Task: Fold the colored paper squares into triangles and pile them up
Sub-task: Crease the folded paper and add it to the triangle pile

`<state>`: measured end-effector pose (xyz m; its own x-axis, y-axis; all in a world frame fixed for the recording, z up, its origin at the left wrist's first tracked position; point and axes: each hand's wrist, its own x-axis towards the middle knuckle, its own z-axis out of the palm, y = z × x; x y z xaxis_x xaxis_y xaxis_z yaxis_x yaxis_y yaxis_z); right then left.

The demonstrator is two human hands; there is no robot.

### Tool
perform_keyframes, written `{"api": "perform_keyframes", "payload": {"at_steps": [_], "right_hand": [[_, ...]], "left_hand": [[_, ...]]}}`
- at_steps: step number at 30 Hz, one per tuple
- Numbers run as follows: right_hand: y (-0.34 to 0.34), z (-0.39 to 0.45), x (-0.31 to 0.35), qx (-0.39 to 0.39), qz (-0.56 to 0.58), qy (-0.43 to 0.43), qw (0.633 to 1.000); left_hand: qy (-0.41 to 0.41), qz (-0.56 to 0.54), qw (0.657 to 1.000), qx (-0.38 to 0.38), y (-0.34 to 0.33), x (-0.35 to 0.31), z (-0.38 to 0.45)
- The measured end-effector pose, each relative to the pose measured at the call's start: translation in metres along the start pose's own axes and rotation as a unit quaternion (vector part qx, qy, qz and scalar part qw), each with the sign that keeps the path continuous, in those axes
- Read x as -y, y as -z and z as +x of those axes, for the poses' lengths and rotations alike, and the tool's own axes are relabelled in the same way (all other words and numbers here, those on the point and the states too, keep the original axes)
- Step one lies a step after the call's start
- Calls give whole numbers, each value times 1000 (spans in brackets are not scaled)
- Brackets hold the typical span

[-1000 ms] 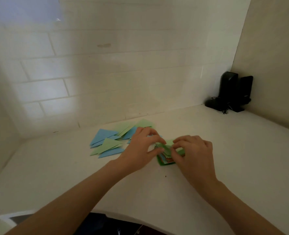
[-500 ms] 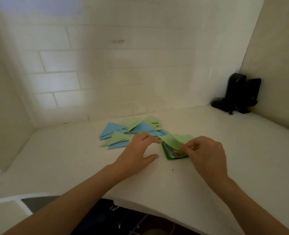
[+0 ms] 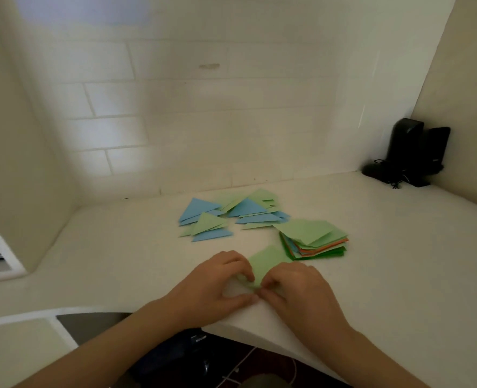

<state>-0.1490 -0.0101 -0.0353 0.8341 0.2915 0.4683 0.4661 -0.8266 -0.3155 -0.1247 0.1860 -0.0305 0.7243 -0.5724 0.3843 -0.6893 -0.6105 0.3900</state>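
Head view, looking down on a white desk set against a pale tiled wall.

Low centre of the frame: a light green paper square lies flat on the desk, one corner pointing toward the person. Both hands meet at that near corner. Left hand: fingers curled, fingertips and thumb pinching the corner from the left. Right hand: fingers curled likewise, pinching the same corner from the right. The thumbs touch or nearly touch; cannot tell which. The corner itself is mostly hidden under the fingers.

Just right of and above the square, touching or barely overlapping its far edge: a stack of unfolded squares, light green on top, with orange, blue and dark green edges showing below, the sheets fanned unevenly.

Above centre, well apart from the hands: a loose pile of folded triangles, blue and light green, overlapping.

Upper right corner of the desk: two black speakers with a tangle of cable.
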Motion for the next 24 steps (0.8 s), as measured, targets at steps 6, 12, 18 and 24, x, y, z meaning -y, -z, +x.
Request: {"api": "perform_keyframes", "payload": {"at_steps": [6,12,18,24], "right_hand": [[-2,3,-7,33,85,-34,995],[-1,6,-5,48,118,-74,989],[3,18,-3,105,178,-150,967],[15,24,-19,188,221,-165,943]], "left_hand": [[41,-61,996,-43,-5,2,-3],[97,-107,988,-56,-8,4,4],[128,-120,983,-50,-5,1,7],[127,-123,984,-39,-4,3,6]]}}
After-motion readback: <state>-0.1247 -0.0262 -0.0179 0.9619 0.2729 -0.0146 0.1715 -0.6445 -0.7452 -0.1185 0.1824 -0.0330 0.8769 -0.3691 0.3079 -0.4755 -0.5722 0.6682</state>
